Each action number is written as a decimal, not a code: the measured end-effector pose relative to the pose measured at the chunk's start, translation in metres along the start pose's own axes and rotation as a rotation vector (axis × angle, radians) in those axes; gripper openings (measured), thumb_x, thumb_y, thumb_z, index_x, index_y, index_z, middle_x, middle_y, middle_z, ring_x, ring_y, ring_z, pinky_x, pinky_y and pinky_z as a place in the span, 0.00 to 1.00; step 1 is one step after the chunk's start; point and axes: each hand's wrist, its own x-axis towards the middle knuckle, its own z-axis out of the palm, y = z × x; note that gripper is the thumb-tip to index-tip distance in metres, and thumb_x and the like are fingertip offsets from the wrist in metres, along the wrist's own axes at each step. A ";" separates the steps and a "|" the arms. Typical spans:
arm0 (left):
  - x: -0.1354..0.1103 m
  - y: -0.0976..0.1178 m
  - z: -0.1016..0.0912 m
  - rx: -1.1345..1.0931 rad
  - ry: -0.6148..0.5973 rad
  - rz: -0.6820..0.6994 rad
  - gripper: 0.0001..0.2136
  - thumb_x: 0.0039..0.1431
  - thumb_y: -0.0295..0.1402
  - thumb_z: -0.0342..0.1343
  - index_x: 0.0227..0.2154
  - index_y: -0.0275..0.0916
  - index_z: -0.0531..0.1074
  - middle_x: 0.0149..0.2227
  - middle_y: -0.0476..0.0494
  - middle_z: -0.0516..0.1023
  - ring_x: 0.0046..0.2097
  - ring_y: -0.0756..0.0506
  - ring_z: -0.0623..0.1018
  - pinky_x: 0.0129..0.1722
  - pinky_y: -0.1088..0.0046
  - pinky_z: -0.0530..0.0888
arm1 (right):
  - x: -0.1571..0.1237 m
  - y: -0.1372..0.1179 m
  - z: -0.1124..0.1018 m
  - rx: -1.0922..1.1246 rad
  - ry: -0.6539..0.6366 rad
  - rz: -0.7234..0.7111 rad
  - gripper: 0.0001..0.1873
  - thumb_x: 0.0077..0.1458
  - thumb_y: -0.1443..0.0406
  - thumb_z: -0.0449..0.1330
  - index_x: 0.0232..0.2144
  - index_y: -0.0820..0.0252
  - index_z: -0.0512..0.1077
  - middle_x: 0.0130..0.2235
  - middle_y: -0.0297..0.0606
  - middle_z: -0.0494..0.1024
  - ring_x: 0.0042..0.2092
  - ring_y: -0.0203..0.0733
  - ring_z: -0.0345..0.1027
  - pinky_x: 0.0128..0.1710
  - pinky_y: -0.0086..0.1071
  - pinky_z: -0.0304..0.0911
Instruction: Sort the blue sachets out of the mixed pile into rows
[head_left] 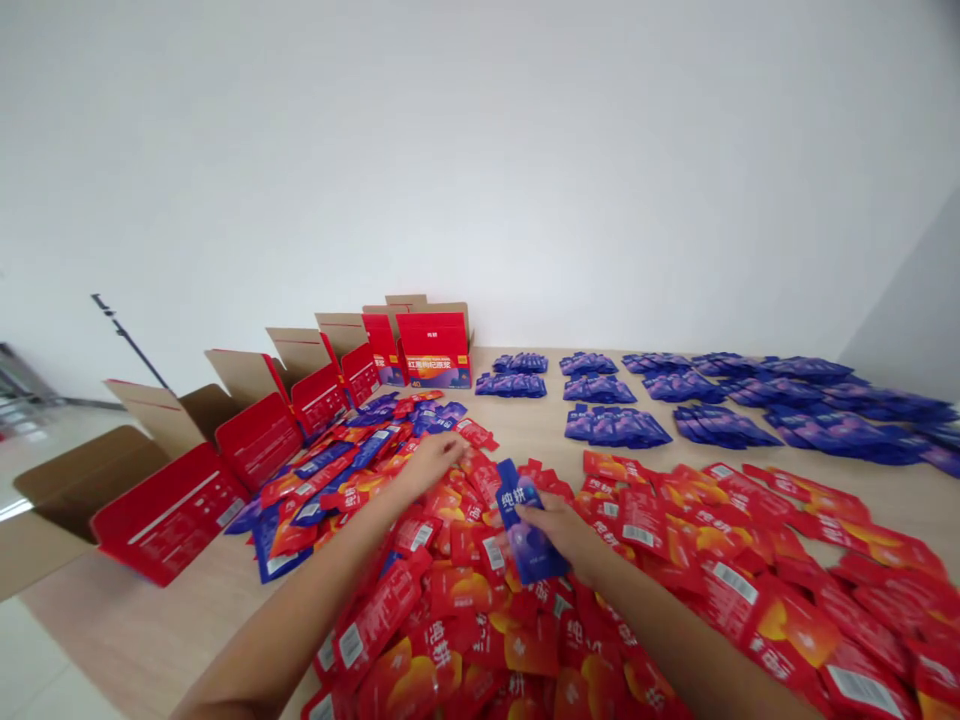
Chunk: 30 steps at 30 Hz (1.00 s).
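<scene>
My right hand [556, 528] is closed on a small stack of blue pouches [525, 525], held upright above a big heap of red pouches [570, 600]. My left hand [435, 460] reaches forward onto the mixed red and blue pouches [360, 462] farther back on the left, fingers curled down onto them; what they grip is hidden.
The wooden table [150, 630] carries a row of open red cartons [255, 430] along the left edge, one upright carton [436, 350] at the back. Neat piles of blue pouches [615, 425] lie in rows at the back right. A white wall rises behind.
</scene>
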 end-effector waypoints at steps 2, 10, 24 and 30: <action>0.032 -0.028 0.007 0.089 0.067 -0.130 0.13 0.62 0.34 0.45 0.43 0.37 0.72 0.44 0.40 0.78 0.46 0.43 0.77 0.46 0.69 0.71 | 0.021 -0.011 -0.009 0.153 0.077 0.008 0.09 0.53 0.64 0.58 0.36 0.62 0.72 0.29 0.41 0.81 0.25 0.41 0.74 0.28 0.34 0.69; 0.117 -0.084 0.039 0.373 0.017 -0.333 0.33 0.50 0.31 0.56 0.59 0.27 0.55 0.62 0.22 0.59 0.62 0.34 0.63 0.56 0.64 0.63 | 0.057 -0.007 -0.046 0.591 0.082 0.055 0.23 0.64 0.57 0.46 0.37 0.67 0.75 0.38 0.47 0.81 0.40 0.42 0.76 0.41 0.34 0.70; 0.126 -0.071 0.034 0.561 0.059 -0.261 0.16 0.59 0.26 0.42 0.44 0.30 0.73 0.43 0.28 0.79 0.47 0.36 0.78 0.46 0.63 0.72 | 0.069 0.011 -0.060 0.643 0.123 0.051 0.19 0.58 0.55 0.53 0.34 0.67 0.75 0.33 0.48 0.80 0.35 0.43 0.76 0.39 0.36 0.70; 0.098 -0.035 0.006 0.336 0.203 0.009 0.20 0.63 0.34 0.36 0.49 0.41 0.71 0.51 0.41 0.76 0.53 0.43 0.74 0.54 0.67 0.69 | 0.074 0.009 -0.059 0.762 0.105 0.029 0.25 0.59 0.48 0.49 0.33 0.64 0.71 0.33 0.45 0.79 0.37 0.45 0.75 0.38 0.39 0.70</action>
